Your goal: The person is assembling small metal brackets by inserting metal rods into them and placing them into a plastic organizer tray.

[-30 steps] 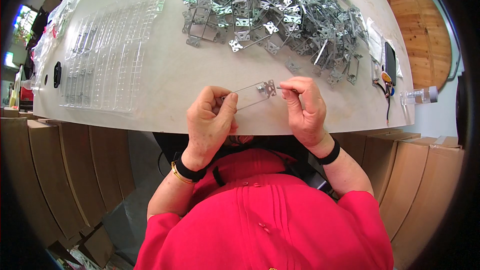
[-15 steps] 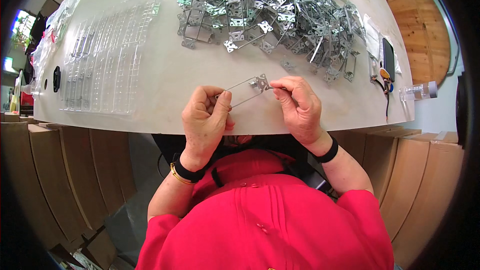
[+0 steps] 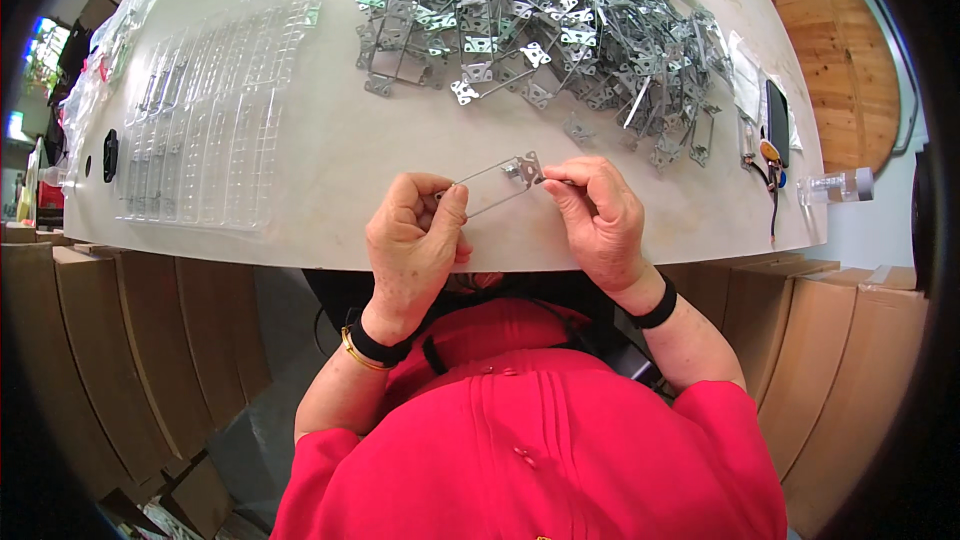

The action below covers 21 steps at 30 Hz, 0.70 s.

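Between both hands, just above the near part of the table, is a metal rod-and-plate bracket (image 3: 530, 169) with two thin parallel rods. Its flat plate with holes points to the right, and a small block-like piece sits by the plate between the rods. My left hand (image 3: 415, 240) is closed on the rods' left end, thumb against curled fingers, hiding that end. My right hand (image 3: 603, 222) pinches at the plate's right edge with thumb and forefinger; whether a tiny part is also in that pinch cannot be made out.
A large heap of similar metal brackets (image 3: 540, 25) covers the far middle and right of the table (image 3: 320, 170). Clear plastic trays (image 3: 230, 130) lie at left, some slots holding small parts. At right are a phone (image 3: 777, 115), a clear bottle (image 3: 835, 186) and cardboard boxes (image 3: 800, 340) below.
The bracket's plate has shifted slightly to the right and turned a little in my fingers. Both hands keep their grip in nearly the same place.
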### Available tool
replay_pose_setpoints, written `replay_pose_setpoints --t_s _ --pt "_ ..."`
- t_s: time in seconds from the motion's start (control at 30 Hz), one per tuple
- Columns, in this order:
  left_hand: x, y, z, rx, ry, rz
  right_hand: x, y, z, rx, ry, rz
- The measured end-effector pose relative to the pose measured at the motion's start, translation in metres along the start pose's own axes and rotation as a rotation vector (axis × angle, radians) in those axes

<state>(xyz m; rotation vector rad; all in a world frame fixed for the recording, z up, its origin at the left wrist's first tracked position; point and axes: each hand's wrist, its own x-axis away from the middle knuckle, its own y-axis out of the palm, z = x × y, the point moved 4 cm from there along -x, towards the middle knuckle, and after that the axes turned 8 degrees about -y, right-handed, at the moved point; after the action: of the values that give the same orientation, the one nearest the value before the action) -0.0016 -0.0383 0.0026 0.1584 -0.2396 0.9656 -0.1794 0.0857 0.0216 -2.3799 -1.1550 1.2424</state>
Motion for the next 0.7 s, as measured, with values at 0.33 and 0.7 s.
replay_pose_setpoints --t_s 0.33,0.7 --pt "0.0007 0.0013 0.0012 0.014 -0.02 0.007 -0.0013 0.0006 -0.0023 0.015 -0.009 -0.013" --pt "0.0008 0.0009 0.0023 -0.004 -0.015 0.003 -0.0019 0.0004 -0.0017 0.013 0.015 -0.016"
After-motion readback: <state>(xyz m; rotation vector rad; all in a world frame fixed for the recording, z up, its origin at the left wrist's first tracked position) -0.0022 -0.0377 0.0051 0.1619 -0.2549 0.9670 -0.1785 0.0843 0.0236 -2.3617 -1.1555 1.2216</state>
